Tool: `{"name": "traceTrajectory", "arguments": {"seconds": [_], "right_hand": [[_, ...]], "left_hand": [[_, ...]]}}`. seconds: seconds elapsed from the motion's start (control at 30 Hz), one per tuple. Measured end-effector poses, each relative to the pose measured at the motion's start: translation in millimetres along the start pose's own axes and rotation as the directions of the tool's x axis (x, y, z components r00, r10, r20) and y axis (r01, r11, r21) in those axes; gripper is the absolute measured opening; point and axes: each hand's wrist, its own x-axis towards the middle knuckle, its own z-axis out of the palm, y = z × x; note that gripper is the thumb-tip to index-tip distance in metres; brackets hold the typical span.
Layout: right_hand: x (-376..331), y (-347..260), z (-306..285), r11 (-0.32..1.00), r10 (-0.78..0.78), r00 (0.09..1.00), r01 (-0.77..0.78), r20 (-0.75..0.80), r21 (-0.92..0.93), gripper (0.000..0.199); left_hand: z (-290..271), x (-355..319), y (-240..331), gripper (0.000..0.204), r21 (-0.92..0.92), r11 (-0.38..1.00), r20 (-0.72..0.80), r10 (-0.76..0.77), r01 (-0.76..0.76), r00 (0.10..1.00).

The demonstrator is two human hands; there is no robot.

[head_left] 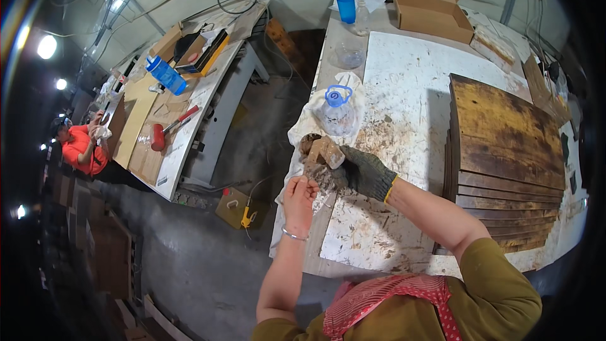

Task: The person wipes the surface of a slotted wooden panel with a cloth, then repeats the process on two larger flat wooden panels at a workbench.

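Left of the frame, a red mallet [158, 137] lies on its side, while at centre the bare left hand [299, 199] has its fingers bunched together just below a brown piece [328, 150], gripping what I cannot tell. Mid-frame, the right hand [367, 175], gloved perhaps against grime, clamps its fingers on that piece below a clear jug [339, 117], seemingly kept within reach; at right, boards [508, 132] lie stacked flat, probably for steadiness.
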Motion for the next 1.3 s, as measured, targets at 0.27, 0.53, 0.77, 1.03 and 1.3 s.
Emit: {"name": "traceTrajectory", "arguments": {"seconds": [0.27,0.53,0.77,1.03,1.3], "right_hand": [[3,1,1,0.999,0.045,0.997,-0.045,0.057,-0.005,0.038],[7,4,5,0.996,0.022,1.000,-0.024,-0.022,-0.088,0.036],[1,-5,2,0.998,0.034,0.999,-0.035,-0.021,-0.054,0.036],[21,-9,1,0.998,0.004,0.996,-0.011,-0.092,-0.066,0.038],[10,-14,8,0.994,0.026,1.000,-0.027,-0.016,-0.105,0.038]], "left_hand": [[10,-6,-2,0.008,0.061,0.986,-0.065,0.156,-0.152,0.986],[7,3,-3,0.011,0.238,0.958,-0.046,0.176,-0.160,0.983],[-8,21,12,0.009,0.435,0.884,-0.043,0.209,-0.170,0.977],[6,14,13,0.011,0.306,0.937,0.023,0.171,-0.170,0.985],[-3,25,24,0.009,0.496,0.845,-0.023,0.245,-0.201,0.969]]}}
